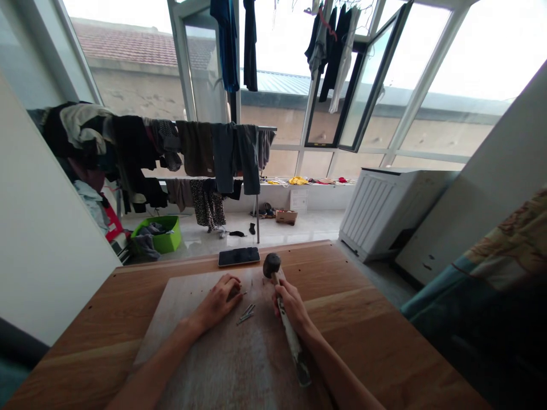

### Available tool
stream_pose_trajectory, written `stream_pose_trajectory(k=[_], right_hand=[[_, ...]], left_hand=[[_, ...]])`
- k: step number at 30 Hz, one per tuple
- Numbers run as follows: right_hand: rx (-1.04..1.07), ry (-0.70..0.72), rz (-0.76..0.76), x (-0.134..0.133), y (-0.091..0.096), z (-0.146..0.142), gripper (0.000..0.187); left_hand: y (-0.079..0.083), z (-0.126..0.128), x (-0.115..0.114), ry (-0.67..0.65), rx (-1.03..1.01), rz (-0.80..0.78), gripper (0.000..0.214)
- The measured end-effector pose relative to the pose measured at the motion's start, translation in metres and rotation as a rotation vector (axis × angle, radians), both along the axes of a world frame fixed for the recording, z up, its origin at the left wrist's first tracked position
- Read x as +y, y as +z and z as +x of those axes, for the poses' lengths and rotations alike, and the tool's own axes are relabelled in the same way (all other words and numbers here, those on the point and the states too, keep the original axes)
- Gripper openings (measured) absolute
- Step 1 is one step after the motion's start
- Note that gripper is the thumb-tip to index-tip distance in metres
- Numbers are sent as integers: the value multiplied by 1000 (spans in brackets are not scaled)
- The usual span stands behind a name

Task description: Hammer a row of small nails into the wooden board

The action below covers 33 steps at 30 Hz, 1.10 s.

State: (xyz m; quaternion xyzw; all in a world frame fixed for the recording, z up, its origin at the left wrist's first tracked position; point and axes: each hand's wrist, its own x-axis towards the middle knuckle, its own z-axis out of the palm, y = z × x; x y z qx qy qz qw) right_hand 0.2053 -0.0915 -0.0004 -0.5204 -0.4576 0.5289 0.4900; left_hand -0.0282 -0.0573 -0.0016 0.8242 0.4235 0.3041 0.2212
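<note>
My right hand [293,304] is wrapped round the worn, pale handle of a mallet [272,265], whose dark rounded head points away from me above the board. On the left of the pale wooden board [200,364], my left hand [222,299] rests with its fingers curled. A thin nail [244,293] shows at its fingertips, and the palm side is hidden. Between my hands lies a small pile of silver nails [246,313]. Just beyond it, a thin nail [252,282] seems to stand in the board. Small dark marks run along the board's far part.
The board lies on a brown wooden table [342,296]. A black phone [239,257] is near the table's far edge. Beyond are a drying rack with clothes [194,148], a green basket [171,239], a white washing machine [376,205] and open windows. A curtain [482,262] hangs at right.
</note>
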Motion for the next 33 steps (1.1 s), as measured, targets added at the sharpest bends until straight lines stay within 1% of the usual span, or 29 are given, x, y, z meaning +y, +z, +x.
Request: stream_pose_trajectory(k=[2, 6, 10, 14, 18, 24, 28, 33], right_hand=[[-8, 7, -1, 0, 0, 0, 24], [-17, 6, 4, 2, -1, 0, 25], [-22, -6, 12, 2, -1, -1, 27], [-35, -9, 21, -1, 2, -4, 24], [-44, 9, 52, -3, 3, -7, 20], [-34, -5, 14, 0, -3, -11, 26], [-54, -13, -6, 0, -6, -11, 31], [-61, -14, 41, -3, -6, -8, 24]], left_hand=[[-1, 0, 0, 0, -9, 5, 12], [0, 1, 0, -15, 10, 25, 7], [2, 3, -2, -14, 59, 57, 11], [4, 3, -4, -40, 133, 145, 19], [6, -3, -5, -30, 228, 255, 22], [7, -12, -6, -60, 280, 285, 28], [3, -12, -5, -54, 281, 285, 32], [-7, -14, -1, -24, 277, 292, 46]])
